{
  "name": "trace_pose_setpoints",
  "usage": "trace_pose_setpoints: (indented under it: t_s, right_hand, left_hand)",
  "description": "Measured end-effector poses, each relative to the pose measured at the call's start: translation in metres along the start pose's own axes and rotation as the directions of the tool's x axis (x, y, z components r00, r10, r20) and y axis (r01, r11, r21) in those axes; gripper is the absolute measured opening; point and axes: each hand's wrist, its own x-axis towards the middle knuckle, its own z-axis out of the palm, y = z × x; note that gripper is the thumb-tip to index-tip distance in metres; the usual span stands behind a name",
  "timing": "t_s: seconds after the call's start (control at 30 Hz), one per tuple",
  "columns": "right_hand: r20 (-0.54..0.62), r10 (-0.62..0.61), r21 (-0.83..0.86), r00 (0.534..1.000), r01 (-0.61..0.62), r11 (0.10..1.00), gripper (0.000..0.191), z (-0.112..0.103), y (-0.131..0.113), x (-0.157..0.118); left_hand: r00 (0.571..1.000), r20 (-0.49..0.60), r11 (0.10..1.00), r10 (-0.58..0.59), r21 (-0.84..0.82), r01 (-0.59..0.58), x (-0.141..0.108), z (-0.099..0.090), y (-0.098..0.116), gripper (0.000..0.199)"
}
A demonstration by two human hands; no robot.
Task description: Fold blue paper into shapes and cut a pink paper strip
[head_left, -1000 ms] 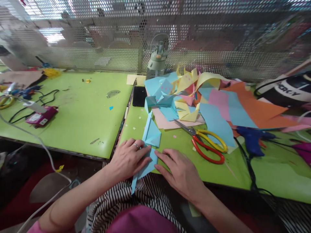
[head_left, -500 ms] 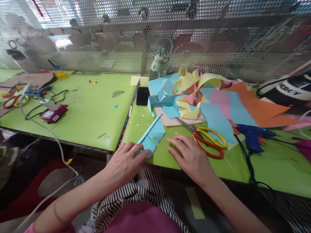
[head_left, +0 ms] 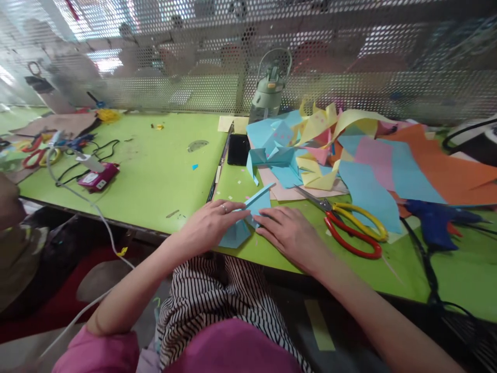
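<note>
At the lower centre of the frame, we have the folded blue paper [head_left: 235, 235] on the green table [head_left: 163, 171]. Our left hand [head_left: 209, 223] lies across it, fingers stretched out; our right hand [head_left: 291, 233] touches its right side, fingers extended. Scissors [head_left: 329, 207] lie right of centre.

Folded light-blue paper [head_left: 235, 237], narrow strip [head_left: 261, 195] along one side, on green table [head_left: 155, 176]

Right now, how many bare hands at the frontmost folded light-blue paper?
2: ringed left hand across the paper, right hand at its right side. No third visible there.
</note>
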Motion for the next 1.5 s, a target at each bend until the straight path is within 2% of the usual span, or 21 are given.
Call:
trace_pose_setpoints:
  t_s: [0.1, 0.17, 0.27, 0.4, 0.57, 0.73, 0.97, 1.1, 1.23, 1.5]
  right_hand:
    - [-0.033, -0.014, -0.015, 0.999, 0.014, 1.0, 0.024, 0.002, 0.0, -0.001]
    - [-0.075, -0.037, -0.048, 0.997, 0.034, 0.998, 0.023, 0.001, -0.002, -0.001]
    - [-0.119, -0.095, -0.12, 0.988, 0.08, 0.99, 0.02, -0.003, -0.006, 0.001]
    - [-0.108, -0.19, -0.169, 0.976, 0.17, 0.971, 0.015, -0.005, -0.008, 0.005]
    - [-0.127, -0.083, -0.147, 0.988, 0.064, 0.987, 0.011, -0.003, -0.007, 0.007]
    - [-0.166, -0.014, -0.103, 0.986, -0.004, 0.995, 0.01, -0.007, -0.008, 0.01]
    - [-0.176, -0.053, -0.064, 0.983, 0.042, 0.997, 0.011, -0.009, -0.005, 0.005]
    - [-0.138, -0.099, -0.121, 0.985, 0.083, 0.989, 0.008, -0.01, -0.005, -0.003]
    - [-0.128, -0.093, -0.152, 0.987, 0.073, 0.986, 0.007, -0.01, -0.003, -0.006]
    - [-0.124, -0.054, -0.073, 0.991, 0.046, 0.996, 0.007, -0.008, 0.003, -0.008]
  left_hand:
    - [0.994, 0.093, 0.999, 0.049, -0.012, -0.048, 0.017, 0.005, -0.016, 0.042]
    - [0.991, 0.119, 0.998, 0.063, -0.027, -0.06, 0.021, 0.008, -0.021, 0.041]
    - [0.993, 0.099, 0.996, 0.066, -0.062, -0.06, 0.021, 0.011, -0.021, 0.04]
    - [0.994, 0.072, 0.99, 0.08, -0.119, -0.071, 0.023, 0.011, -0.021, 0.031]
    - [0.997, 0.051, 0.987, 0.06, -0.151, -0.052, 0.029, 0.012, -0.022, 0.023]
    - [0.999, 0.021, 0.997, 0.034, -0.077, -0.032, 0.033, 0.017, -0.017, 0.019]
    - [0.998, 0.029, 0.996, 0.057, 0.064, -0.059, 0.035, 0.021, -0.008, 0.023]
    - [0.998, 0.047, 0.993, 0.041, 0.107, -0.046, 0.035, 0.023, -0.002, 0.025]
    - [0.995, 0.101, 0.996, 0.015, 0.084, -0.024, 0.034, 0.02, -0.001, 0.024]
    - [0.983, 0.177, 0.998, 0.051, -0.036, -0.046, 0.031, 0.008, -0.005, 0.028]
